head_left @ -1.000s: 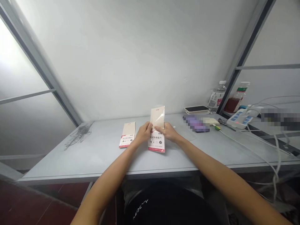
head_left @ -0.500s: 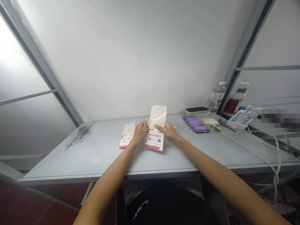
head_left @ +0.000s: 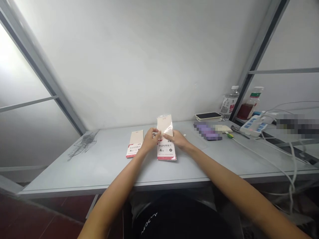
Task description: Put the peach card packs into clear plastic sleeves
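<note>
A ruler-set packet [head_left: 166,151], cream above with a white and red printed label below, stands nearly upright in its clear sleeve. My right hand [head_left: 179,140] grips its right edge, thumb across the front. On the other side, the closed fingers of my left hand [head_left: 151,139] pinch its left edge near mid-height. Left of my hands, a second packet of the same kind [head_left: 135,142] lies on the desk, partly hidden by my left hand. What the fingers behind the held packet do is hidden.
The grey desk [head_left: 104,172] meets a white wall. To the right are a phone [head_left: 208,116], a blurred purple item [head_left: 208,130], a water bottle [head_left: 229,103], a bottle of dark red liquid [head_left: 245,109] and a power strip [head_left: 253,125]. Cables [head_left: 259,156] hang over the front right edge.
The held packet has turned from a rightward lean to a slight leftward one. My left fingers have shifted inward onto its edge, pinching with the thumb. The packet on the desk stays put.
</note>
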Demonstrator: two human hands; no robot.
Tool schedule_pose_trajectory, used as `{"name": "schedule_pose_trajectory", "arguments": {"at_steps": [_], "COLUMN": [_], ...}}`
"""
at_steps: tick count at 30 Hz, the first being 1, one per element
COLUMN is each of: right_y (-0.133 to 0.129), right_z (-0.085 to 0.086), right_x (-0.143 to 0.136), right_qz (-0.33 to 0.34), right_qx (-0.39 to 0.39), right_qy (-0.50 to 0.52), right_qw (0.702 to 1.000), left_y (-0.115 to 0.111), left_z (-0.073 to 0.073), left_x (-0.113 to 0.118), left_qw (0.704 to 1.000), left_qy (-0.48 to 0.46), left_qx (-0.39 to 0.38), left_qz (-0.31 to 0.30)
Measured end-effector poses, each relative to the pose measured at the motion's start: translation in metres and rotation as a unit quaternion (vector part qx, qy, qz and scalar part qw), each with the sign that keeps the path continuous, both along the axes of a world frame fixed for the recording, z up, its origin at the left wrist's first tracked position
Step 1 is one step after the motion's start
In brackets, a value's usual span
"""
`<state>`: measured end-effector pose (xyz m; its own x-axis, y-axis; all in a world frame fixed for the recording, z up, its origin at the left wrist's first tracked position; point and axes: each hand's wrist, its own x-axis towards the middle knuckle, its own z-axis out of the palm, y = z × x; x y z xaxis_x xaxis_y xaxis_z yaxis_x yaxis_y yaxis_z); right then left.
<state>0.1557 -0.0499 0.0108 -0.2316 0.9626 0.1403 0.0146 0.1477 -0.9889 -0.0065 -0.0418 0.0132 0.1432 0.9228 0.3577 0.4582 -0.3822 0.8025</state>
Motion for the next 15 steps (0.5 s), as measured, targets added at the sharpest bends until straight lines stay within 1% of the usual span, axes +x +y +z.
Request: {"name": "schedule_pose_trajectory", "arguments": {"at_steps": [3,4,5,7,9,10,13,15], "right_y": [0.001,0.002,0.002,0.002,0.002,0.002,0.003,0.005], "right_z": [-0.002,-0.002,-0.003,-0.003,-0.002,-0.001,0.004,0.007], "right_x": [0.002,0.002,0.003,0.004,0.004,0.004,0.006,0.011], "right_qz": [0.005,0.005,0.002,-0.003,-0.009,-0.012,-0.027,-0.040], "right_qx": [0.010,0.013,0.014,0.010,0.008,0.010,0.019,0.010], "right_qy": [0.006,0.012,0.016,0.020,0.020,0.022,0.047,0.058], "right_qw": [1.000,1.000,1.000,1.000,1.000,1.000,0.998,0.997], "left_y": [0.004,0.004,0.005,0.004,0.003,0.003,0.003,0.005], "left_z": [-0.004,-0.005,-0.005,-0.003,0.000,0.002,0.008,0.012], "left_x": [0.000,0.000,-0.001,-0.002,-0.002,-0.002,-0.005,-0.010], "left_qw": [0.996,0.994,0.991,0.983,0.975,0.973,0.974,0.981], "left_qy": [-0.048,-0.067,-0.084,-0.109,-0.134,-0.148,-0.179,-0.167], "left_qx": [-0.072,-0.088,-0.103,-0.126,-0.134,-0.130,-0.098,-0.074], "left_qz": [0.013,0.008,-0.010,-0.073,-0.119,-0.122,-0.098,-0.070]}}
